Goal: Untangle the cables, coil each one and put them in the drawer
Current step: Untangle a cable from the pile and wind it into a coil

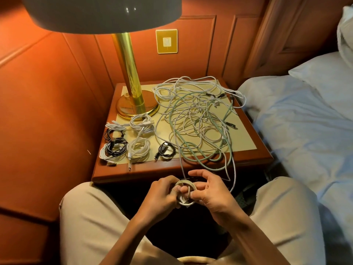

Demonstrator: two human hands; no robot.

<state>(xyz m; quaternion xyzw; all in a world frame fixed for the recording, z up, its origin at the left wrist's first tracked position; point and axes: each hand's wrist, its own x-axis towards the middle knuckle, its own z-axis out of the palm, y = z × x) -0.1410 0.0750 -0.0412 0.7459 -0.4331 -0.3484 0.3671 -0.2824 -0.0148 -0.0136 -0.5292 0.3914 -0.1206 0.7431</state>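
Both hands are holding one small white cable coil (186,192). The left hand (162,194) is gripping it, and the right hand (208,190) is pinching it. The tangled cables (194,119) are lying just past the hands.

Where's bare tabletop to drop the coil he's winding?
Best patch: the nightstand inlay between the lamp base, the white coils and the tangled pile. A smaller patch lies right of the pile at the right edge. Crowded: front-left corner with finished coils; the middle and back under the tangle. Both hands hold the coil.
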